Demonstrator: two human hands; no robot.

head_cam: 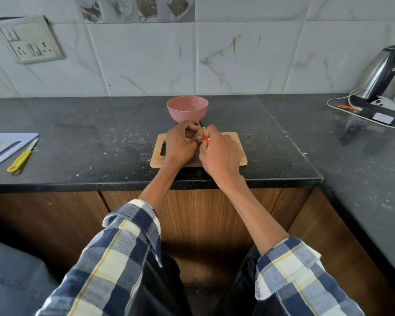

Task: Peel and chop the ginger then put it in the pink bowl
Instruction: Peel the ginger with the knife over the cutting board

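In the head view, both hands meet above the far part of the wooden cutting board [234,153], which lies on the dark desk [100,142]. The left hand [179,144] holds the ginger [200,132]; its fingers are curled around the piece, and only a small pale-brown part shows between the two hands. The right hand [219,151] grips a knife with a red handle [206,141], the fingers wrapped around the handle. The thin blade points away from the person, up past the ginger toward the pink bowl [187,108].

The relation that matters is this: the ginger sits just left of the blade and touches it or nearly so; I cannot tell exactly. Its long axis I cannot read, because the fingers cover most of it. I judge that peeling is in hand, and chopping is not yet done. The bowl stands just behind the board, near both hands.

To the far left lie a white board [0,147] and a yellow-handled knife [21,158].
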